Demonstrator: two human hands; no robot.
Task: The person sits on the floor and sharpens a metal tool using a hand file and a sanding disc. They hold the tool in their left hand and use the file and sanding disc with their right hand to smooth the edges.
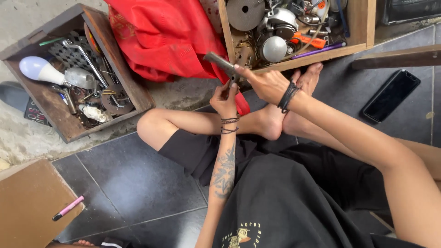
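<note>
Seated cross-legged on the dark tiled floor (133, 183), I hold a flat dark metal bar (219, 63) in my right hand (267, 85), fingers wrapped around its near end so that the rest angles up and away toward the red cloth (165, 36). My left hand (224, 98) is raised just below it, fingertips pinched on a small part where it meets the bar's lower end; what that part is I cannot tell. Both hands hover above my bare feet, close to the front edge of a wooden crate (298, 57) packed with metal discs, a round grey knob and an orange-handled tool. The red cloth spills between that crate and a second wooden box (133, 89), which sits at the floor's far left, where the tiles give way to concrete, and holds a white light bulb (39, 70), a wrench and assorted scrap. A black phone (390, 95) lies face up on the tiles to my right. Near the left corner, a pink marker (68, 208) rests on the edge of a brown cardboard piece (27, 202).
</note>
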